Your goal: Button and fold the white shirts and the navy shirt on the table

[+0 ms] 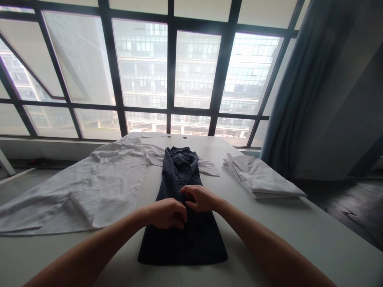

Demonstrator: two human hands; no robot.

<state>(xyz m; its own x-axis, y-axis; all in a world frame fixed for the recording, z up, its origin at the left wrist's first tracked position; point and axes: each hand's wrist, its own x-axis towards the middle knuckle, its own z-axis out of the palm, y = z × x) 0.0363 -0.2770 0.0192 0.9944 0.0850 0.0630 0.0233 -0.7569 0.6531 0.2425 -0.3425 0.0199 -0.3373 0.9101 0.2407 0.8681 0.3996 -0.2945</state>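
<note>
A dark navy button-up shirt (176, 243) lies lengthwise on the white table, collar at the far end and hem towards me. Its sleeves are folded in over the front. My left hand (167, 213) rests on the lower middle of the shirt, fingers curled in on the cloth. Just beyond it and to the right, my right hand (201, 198) has thumb and fingers bent around the fabric near the shirt's centre line. The exact fold between the fingertips is partly hidden by my hands.
A white shirt (116, 183) is spread out on the left, with a white sleeve (208, 165) reaching out beyond the dark shirt. Folded white garments (263, 177) are stacked on the right of the table (299, 235). Windows and a grey-blue curtain (293, 99) stand behind.
</note>
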